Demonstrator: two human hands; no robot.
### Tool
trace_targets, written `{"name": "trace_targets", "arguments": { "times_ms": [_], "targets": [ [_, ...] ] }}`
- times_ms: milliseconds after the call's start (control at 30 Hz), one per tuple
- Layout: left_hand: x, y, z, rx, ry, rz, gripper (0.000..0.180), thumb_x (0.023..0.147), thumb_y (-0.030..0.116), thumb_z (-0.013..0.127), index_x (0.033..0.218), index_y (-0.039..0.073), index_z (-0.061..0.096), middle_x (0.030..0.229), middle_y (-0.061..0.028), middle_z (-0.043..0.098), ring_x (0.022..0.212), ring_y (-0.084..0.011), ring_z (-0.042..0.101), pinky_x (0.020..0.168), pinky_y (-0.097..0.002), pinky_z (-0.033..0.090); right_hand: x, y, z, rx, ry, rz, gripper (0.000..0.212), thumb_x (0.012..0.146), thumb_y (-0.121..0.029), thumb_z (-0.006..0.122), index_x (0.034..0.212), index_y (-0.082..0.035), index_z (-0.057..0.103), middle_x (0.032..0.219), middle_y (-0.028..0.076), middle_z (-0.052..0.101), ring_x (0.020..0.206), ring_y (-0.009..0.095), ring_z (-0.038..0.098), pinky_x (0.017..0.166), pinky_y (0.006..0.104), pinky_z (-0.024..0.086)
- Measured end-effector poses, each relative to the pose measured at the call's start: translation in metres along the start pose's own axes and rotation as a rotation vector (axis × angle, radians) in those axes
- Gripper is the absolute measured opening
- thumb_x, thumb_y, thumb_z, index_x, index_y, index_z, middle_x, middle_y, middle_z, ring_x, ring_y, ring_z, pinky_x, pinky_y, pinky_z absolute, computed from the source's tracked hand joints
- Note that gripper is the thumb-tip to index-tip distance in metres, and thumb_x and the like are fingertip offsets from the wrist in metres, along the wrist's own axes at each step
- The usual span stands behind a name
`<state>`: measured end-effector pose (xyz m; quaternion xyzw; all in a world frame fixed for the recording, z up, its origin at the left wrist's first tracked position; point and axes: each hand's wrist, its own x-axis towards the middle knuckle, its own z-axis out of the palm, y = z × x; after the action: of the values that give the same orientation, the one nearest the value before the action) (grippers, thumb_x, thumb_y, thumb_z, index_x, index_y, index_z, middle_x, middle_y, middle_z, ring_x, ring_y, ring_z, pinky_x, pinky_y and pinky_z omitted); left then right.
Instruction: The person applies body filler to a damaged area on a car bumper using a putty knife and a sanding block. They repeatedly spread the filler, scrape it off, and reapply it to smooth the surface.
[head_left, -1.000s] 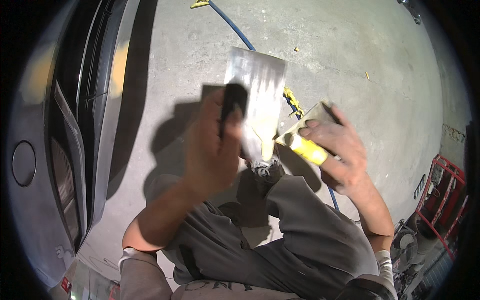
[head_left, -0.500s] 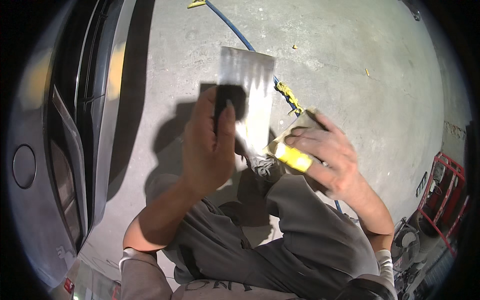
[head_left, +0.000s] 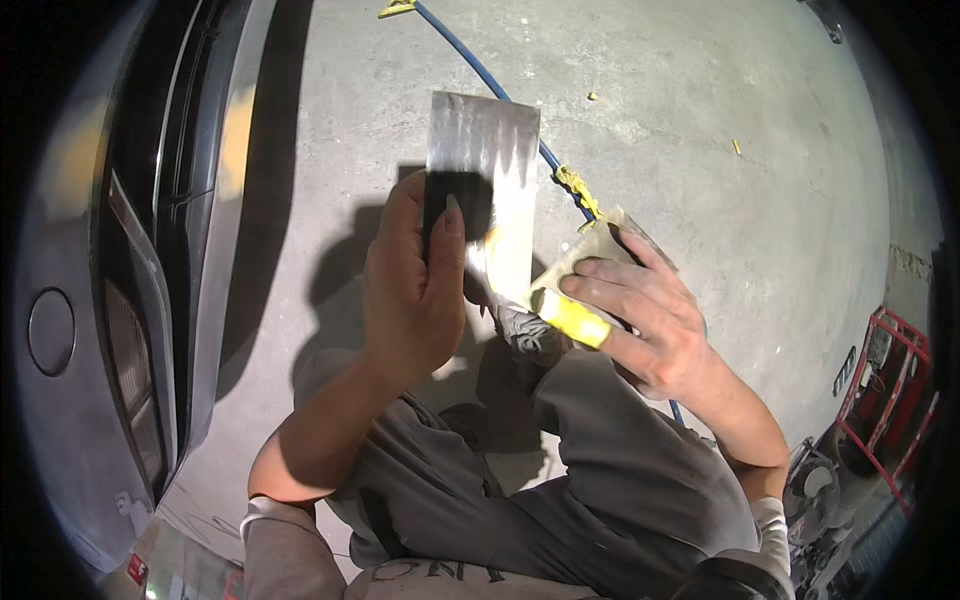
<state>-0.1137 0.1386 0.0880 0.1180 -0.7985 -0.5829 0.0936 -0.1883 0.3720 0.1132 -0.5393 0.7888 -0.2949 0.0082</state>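
Upright in my left hand (head_left: 412, 285) is a broad metal putty spreader (head_left: 485, 135), my thumb pressed along its face and part of it in dark shadow. My right hand (head_left: 655, 320) grips a second flat spreader (head_left: 632, 235), tilted, its fingers spread across the face. One corner of it is at or very near the lower edge of the first blade; whether they touch I cannot tell. Bright yellow material (head_left: 575, 318) covers one digit of the right hand; whether it is tape or filler is unclear.
Along the left stands a grey car body (head_left: 75, 420) with yellowish filler patches (head_left: 236, 140). A blue hose (head_left: 465, 55) with yellow wrapping (head_left: 575, 188) crosses the concrete floor (head_left: 700, 80). Small yellow scraps lie farther off. A red metal frame (head_left: 895, 365) stands at the right.
The left spreader has shifted slightly left. My right hand has moved a little left and down, and its spreader now shows more of its face.
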Motion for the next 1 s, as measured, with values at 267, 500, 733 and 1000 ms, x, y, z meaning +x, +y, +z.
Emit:
{"name": "trace_targets", "arguments": {
  "times_ms": [267,500,733,1000],
  "targets": [
    [-0.006,0.001,0.005,0.083,-0.053,0.247,0.033,0.106,0.011,0.050,0.136,-0.003,0.050,0.090,-0.0210,0.068,0.067,-0.0359,0.068,0.061,-0.0407,0.051,0.006,0.002,-0.004,0.033,-0.051,-0.017,0.037,0.074,-0.019,0.072,0.108,-0.006,0.079,0.114,0.012,0.075,0.108,0.033,0.073,0.104,0.0603,0.053],
    [-0.001,-0.004,-0.002,0.173,0.010,0.192,0.030,0.107,0.011,0.052,0.132,-0.005,0.053,0.087,-0.0186,0.067,0.064,-0.0283,0.065,0.059,-0.0382,0.049,-0.007,-0.003,0.005,0.102,-0.070,-0.046,0.033,0.075,-0.022,0.071,0.102,-0.008,0.081,0.118,0.008,0.074,0.115,0.027,0.070,0.110,0.0531,0.050],
    [-0.001,0.000,0.010,-0.070,-0.027,0.020,0.029,0.112,0.019,0.047,0.131,-0.002,0.054,0.101,-0.0097,0.066,0.087,-0.0090,0.059,0.074,-0.0278,0.049,-0.006,-0.013,0.012,0.230,0.149,-0.058,0.029,0.088,-0.019,0.064,0.111,-0.008,0.078,0.123,0.012,0.071,0.116,0.032,0.069,0.112,0.0636,0.046],
    [-0.006,0.000,0.002,-0.409,-0.090,-0.159,0.032,0.111,0.017,0.050,0.136,-0.002,0.056,0.116,-0.0040,0.065,0.096,-0.0064,0.059,0.084,-0.0251,0.050,-0.020,0.016,0.022,-0.038,0.142,-0.049,0.032,0.085,-0.020,0.068,0.113,-0.009,0.078,0.129,0.014,0.069,0.118,0.033,0.068,0.114,0.0655,0.041]
  ]
}}
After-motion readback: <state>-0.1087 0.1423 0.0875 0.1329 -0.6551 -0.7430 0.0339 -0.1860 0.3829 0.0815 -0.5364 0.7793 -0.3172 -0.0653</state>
